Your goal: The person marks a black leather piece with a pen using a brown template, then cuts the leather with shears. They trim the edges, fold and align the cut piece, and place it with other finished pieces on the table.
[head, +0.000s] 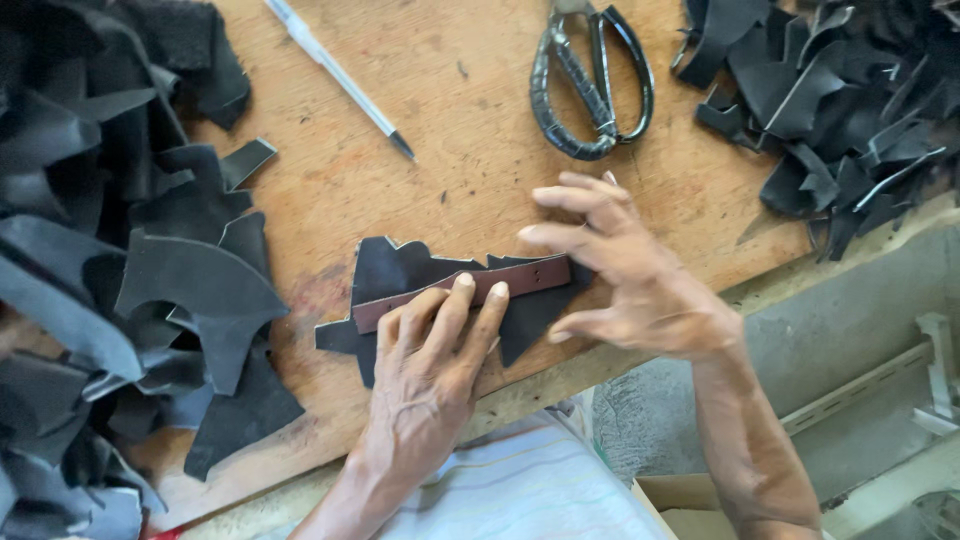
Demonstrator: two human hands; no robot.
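A black leather scrap (400,275) lies flat on the wooden board (450,130) near its front edge. Across the scrap lies a narrow brown strip (520,278) with small holes. My left hand (430,365) presses its fingertips down on the strip's middle and left part. My right hand (625,265) rests at the strip's right end, fingers spread, fingertips touching the strip and the leather there. Neither hand grips anything.
Large black-handled scissors (590,85) lie at the back of the board, a pen (340,75) to their left. Piles of black leather offcuts fill the left side (110,250) and the back right corner (840,100). A cardboard box (690,505) sits below the board edge.
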